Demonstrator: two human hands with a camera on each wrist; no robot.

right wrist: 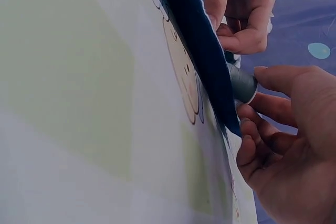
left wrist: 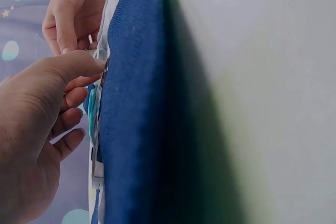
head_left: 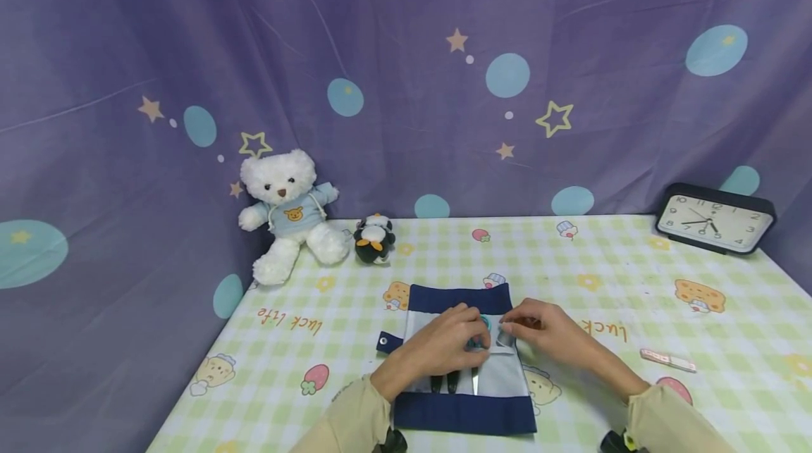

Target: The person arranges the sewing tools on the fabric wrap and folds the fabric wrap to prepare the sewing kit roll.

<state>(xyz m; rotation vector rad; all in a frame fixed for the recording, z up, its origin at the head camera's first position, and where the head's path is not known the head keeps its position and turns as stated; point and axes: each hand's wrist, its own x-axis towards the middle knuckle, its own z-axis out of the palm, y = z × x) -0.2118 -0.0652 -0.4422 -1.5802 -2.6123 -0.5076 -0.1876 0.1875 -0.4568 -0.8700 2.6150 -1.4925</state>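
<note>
A navy and pale grey fabric roll-up pouch lies spread on the table. My right hand pinches a grey-green thread spool between thumb and fingers, at the pouch's right edge. Close beside it, my left hand pinches the pouch's pocket edge between thumb and forefinger, the other fingers loosely curled. Scissors with teal handles sit in the pocket, partly hidden by the left hand. Black-ended tools show below that hand. A snap strap sticks out to the left.
A white teddy bear and a penguin plush sit at the back left. A black-framed clock stands at the back right. On the right of the checked tablecloth lies a small pink-and-white bar.
</note>
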